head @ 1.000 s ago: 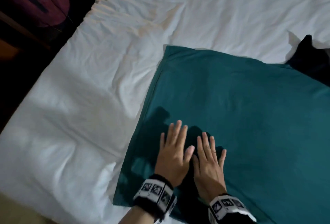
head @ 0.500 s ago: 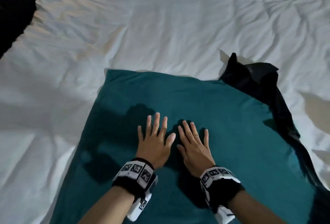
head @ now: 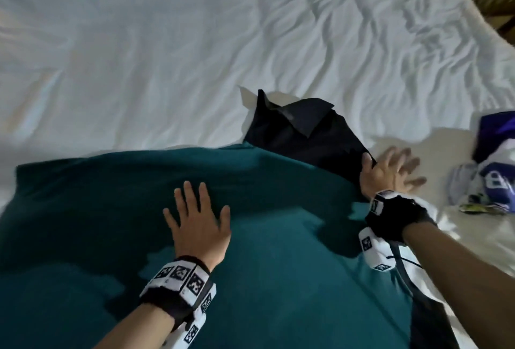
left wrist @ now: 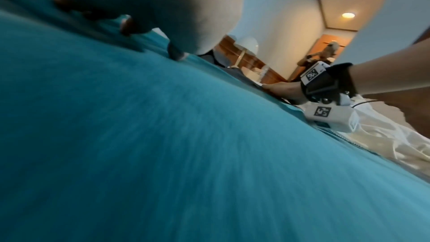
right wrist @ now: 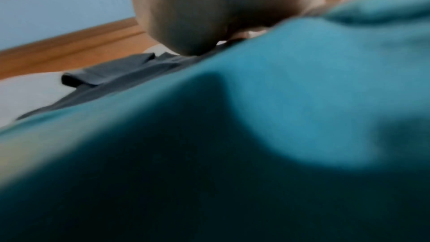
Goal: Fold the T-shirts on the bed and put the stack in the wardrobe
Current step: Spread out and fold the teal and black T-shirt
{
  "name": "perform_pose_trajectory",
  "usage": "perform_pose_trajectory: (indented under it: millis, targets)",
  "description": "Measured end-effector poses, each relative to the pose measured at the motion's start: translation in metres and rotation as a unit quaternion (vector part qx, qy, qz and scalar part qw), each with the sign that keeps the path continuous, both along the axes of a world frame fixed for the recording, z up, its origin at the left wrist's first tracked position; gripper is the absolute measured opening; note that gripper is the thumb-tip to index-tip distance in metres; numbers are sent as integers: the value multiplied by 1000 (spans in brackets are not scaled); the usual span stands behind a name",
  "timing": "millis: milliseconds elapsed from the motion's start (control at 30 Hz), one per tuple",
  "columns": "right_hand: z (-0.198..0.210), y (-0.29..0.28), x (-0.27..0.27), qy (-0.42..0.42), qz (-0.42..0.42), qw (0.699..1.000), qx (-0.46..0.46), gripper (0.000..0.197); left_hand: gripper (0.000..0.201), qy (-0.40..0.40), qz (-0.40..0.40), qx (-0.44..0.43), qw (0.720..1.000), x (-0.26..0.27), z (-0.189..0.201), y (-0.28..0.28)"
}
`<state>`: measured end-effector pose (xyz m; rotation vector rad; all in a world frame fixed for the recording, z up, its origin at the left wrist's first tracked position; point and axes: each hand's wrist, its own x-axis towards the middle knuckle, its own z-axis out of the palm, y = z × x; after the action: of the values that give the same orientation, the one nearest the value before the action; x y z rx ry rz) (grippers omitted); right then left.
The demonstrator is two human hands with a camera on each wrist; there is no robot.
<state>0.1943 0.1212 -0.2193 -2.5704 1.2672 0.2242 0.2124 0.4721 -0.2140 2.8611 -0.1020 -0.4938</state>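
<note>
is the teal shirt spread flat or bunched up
Spread flat. The teal shirt lies smooth across the bed, left hand pressed flat on it; no sleeves show, so how far it is folded is unclear.

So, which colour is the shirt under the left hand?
Teal, a dark blue-green; the shirt under the left hand shows best in the head view.

No readable text anywhere. Wristbands (head: 181, 279) carry only black-and-white square marker patterns, no letters or numbers. Purple-and-white garment (head: 493, 170) at the bed's (head: 167, 56) right edge has a white print, too blurred to read. Teal shirt (head: 278, 237) and black shirt (head: 301, 131): no print seen.
</note>
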Motion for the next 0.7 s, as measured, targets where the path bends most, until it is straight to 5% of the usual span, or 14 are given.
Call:
perform_pose_trajectory:
  millis: [133,233,367,500,700]
  targets:
    - [5,29,19,-111,260,957,-71,68,54,-116,-121,-112,979,40,8,-46]
    - [12,42,56,-156,322,933,-43,67,40,-91,-119,-127,980,76,15,-79]
    - [27,39,113,-108,335,936,-20,76,39,-71,-123,-92,986,109,17,-96]
    - [50,36,159,-30,335,940,-57,35,44,-59,-180,-43,981,115,3,-89]
    - [63,32,204,-135,167,976,19,29,45,-70,-164,-52,983,111,-8,-89]
